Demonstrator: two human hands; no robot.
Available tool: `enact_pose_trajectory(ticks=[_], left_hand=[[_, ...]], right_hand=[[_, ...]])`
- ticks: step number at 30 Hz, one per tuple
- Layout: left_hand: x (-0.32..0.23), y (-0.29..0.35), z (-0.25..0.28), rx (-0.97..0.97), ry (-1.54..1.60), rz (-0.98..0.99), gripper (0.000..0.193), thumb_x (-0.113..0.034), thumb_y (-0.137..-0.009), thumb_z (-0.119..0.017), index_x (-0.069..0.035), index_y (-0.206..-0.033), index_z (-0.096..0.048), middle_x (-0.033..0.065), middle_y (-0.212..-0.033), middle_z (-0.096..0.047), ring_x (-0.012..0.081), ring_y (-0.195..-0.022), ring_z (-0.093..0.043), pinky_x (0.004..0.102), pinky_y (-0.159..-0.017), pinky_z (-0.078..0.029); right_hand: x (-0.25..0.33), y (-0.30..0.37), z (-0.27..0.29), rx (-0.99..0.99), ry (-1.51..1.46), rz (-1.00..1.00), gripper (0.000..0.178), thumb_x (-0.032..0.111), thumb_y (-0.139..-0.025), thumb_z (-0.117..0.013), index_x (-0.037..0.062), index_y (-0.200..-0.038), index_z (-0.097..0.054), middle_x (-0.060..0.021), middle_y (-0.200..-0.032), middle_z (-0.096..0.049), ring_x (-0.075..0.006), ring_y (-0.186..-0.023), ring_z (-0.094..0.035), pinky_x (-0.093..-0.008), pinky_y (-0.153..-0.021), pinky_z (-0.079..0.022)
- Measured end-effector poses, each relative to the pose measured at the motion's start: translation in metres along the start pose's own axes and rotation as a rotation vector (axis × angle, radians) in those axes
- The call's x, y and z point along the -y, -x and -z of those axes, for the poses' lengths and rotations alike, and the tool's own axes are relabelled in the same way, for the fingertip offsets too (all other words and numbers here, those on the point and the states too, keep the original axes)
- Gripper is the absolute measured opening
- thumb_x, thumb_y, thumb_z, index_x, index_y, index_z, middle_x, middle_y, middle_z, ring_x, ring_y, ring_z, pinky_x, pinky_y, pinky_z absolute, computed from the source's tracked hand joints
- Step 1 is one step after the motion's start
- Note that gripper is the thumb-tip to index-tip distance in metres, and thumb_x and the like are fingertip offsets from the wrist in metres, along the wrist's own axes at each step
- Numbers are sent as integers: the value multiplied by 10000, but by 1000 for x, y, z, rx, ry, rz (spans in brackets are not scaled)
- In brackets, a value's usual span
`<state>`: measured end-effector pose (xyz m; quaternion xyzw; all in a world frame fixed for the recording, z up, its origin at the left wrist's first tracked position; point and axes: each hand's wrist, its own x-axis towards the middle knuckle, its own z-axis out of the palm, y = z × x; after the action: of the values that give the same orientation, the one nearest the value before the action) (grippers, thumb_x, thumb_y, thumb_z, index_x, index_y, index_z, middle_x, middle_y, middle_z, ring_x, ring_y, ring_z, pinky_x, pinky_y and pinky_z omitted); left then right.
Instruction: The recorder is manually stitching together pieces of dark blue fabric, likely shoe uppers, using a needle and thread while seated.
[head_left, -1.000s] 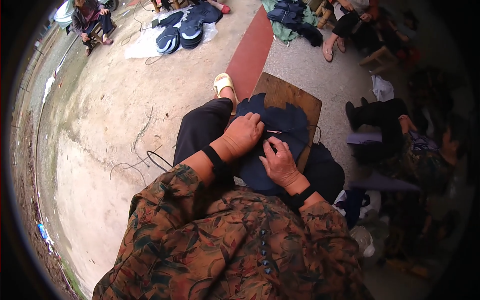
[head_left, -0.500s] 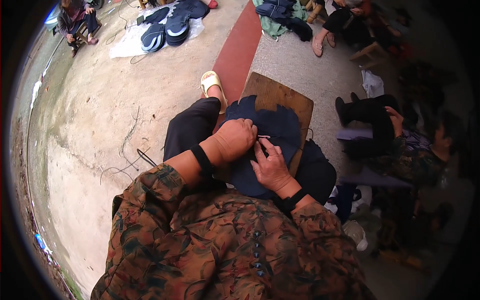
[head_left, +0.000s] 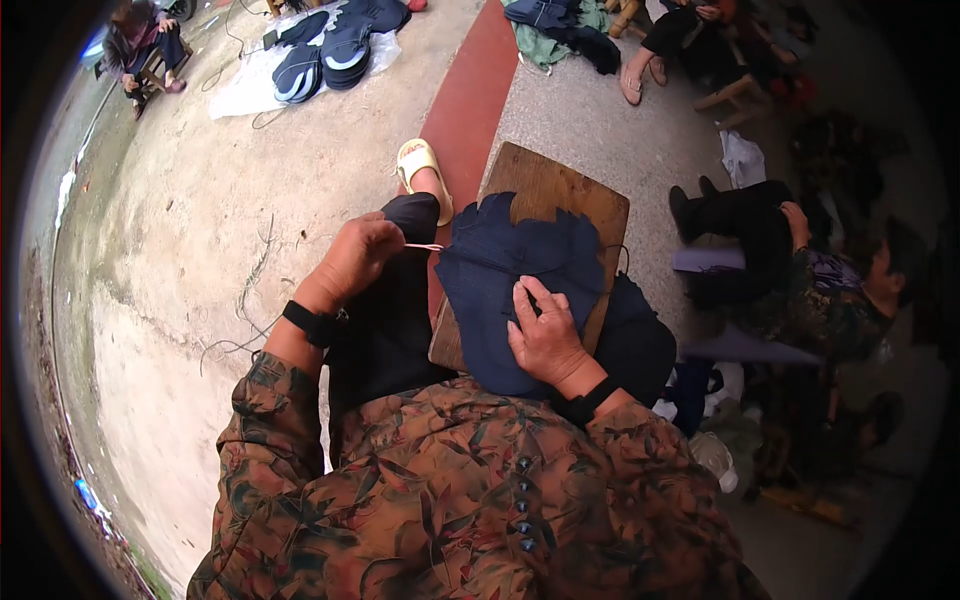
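Dark blue cloth (head_left: 475, 310) lies on the wooden board (head_left: 553, 185), partly overhanging it. Left hand (head_left: 352, 258), left of the cloth, is clamped on a thin pinkish implement (head_left: 423, 246). Right hand (head_left: 548, 345) rests on the cloth; whether it pinches any cannot be determined.

Soft daylight came mostly fr. the L; concrete floor (head_left: 170, 250) there was v. bright, nr washed out lower L. R side was dim, seated co-worker (head_left: 870, 270) half lost in shadow. Navy cloth (head_left: 520, 340) read dark, low-contrast; pink loop (head_left: 424, 247) thin, fine detail unclear. Fisheye bent outer edges; rim blurred into blk vignette.
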<state>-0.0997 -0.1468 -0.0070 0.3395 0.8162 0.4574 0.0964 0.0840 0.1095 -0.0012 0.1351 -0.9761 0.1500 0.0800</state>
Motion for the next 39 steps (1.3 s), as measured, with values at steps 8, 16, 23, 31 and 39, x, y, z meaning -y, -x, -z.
enact_pose_trajectory(ticks=[8,16,23,31,39], left_hand=[[-47,-19,-59,-168,1361,251,168,-216,-997,-486,-54,-983,-529,104,-952,-671,196,-818,-662,233,-615,-530],[-46,-20,-79,-231,1275,290,179,-214,-976,-551,-63,-892,-597,-48,-610,-441,50,-506,-348,199,-466,-277],[7,35,18,-678,1292,255,151,-227,-993,-513,-96,-938,-563,-67,-584,-350,52,-486,-269,217,-443,-217],[27,65,50,-871,1319,284,156,-256,-983,-535,-102,-961,-543,-54,-595,-357,58,-489,-295,210,-451,-236],[44,76,79,-999,1364,231,135,-213,-963,-573,-86,-973,-531,-54,-583,-333,53,-481,-283,207,-438,-225]], right_hand=[[2,4,-3,-3,0,-35,532,170,-764,-662,-59,-1228,-533,-225,-1274,-477,-312,-987,-523,-375,-864,-410],[3,5,-2,-95,-2,-44,496,181,-766,-671,-19,-1206,-562,-176,-1271,-496,-316,-997,-516,-391,-901,-401],[-6,7,-13,-202,6,-17,497,151,-765,-696,-16,-1211,-554,-199,-1224,-506,-331,-1029,-490,-414,-915,-380],[-10,6,-13,-295,-308,-652,1073,203,-651,-835,-25,-1454,-160,-261,-1168,-469,-398,-1085,-466,-439,-990,-370],[-11,-5,2,-118,-195,-759,1013,286,-646,-841,27,-1447,-278,-239,-1134,-516,-370,-1120,-482,-406,-984,-395]])
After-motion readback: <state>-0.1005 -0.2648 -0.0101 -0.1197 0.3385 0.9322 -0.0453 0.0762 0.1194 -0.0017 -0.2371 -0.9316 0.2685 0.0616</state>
